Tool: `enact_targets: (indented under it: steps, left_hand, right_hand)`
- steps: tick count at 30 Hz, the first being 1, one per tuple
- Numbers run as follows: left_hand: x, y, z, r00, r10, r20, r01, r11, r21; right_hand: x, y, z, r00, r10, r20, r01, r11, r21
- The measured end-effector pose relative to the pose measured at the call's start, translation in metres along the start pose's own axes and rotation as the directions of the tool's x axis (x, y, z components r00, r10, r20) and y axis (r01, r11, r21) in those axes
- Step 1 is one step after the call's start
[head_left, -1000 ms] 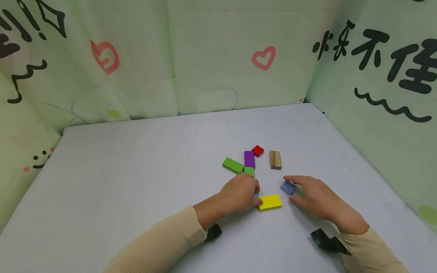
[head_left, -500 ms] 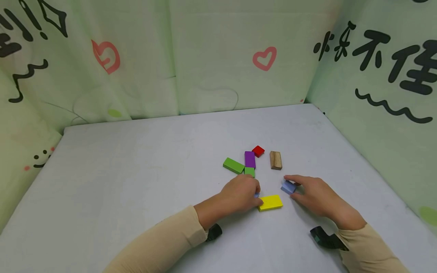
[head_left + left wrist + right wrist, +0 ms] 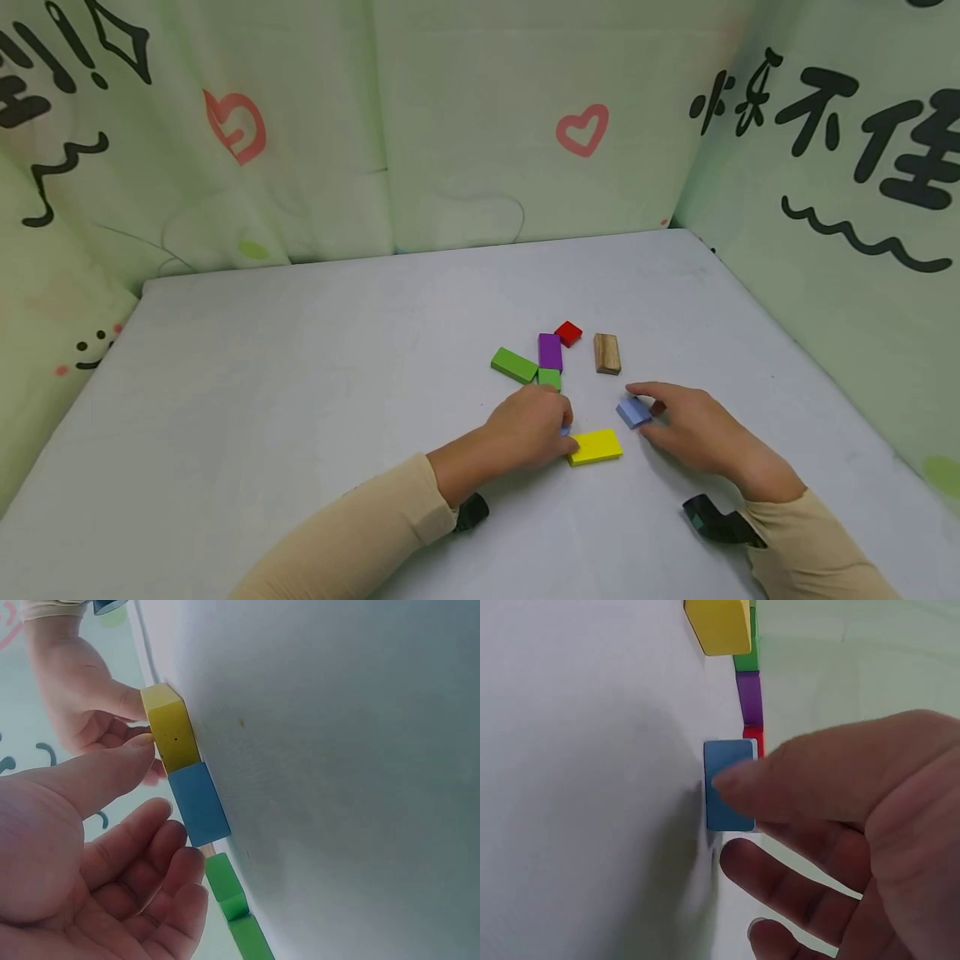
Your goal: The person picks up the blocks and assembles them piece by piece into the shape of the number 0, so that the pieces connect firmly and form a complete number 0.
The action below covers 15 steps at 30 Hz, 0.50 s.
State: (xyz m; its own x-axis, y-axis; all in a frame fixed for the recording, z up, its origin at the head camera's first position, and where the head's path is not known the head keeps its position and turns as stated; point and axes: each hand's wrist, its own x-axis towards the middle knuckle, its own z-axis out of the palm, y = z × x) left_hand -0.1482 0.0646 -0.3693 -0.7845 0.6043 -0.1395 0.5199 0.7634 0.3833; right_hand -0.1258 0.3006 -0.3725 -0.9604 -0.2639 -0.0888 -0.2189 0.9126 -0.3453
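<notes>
My left hand rests by the near end of the block row. Its thumb touches the yellow block, and its loosely curled fingers lie beside a blue block, mostly covered by the hand in the head view. That blue block meets the yellow one end to end. To the right, my right hand pinches another blue block. In the right wrist view, the thumb lies across this block's face; the other contact is partly hidden. A small gap separates it from the yellow block.
Beyond the left hand sit a small green block, a longer green block slanting off left, a purple block and a red block. A wooden block stands apart. Printed curtains border the white table.
The right thumb has come in against the blue block, which has turned slightly. My left hand and the other blocks hold their places.
</notes>
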Motion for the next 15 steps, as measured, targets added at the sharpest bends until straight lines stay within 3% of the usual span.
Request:
enact_targets:
  steps: [15]
  left_hand:
    - [0.0005, -0.0001, 0.0003, 1.0, -0.001, -0.003, 0.001, 1.0, -0.008]
  right_hand:
    - [-0.0001, 0.0, 0.0002, 0.995, -0.01, -0.097, 0.013, 0.999, 0.031]
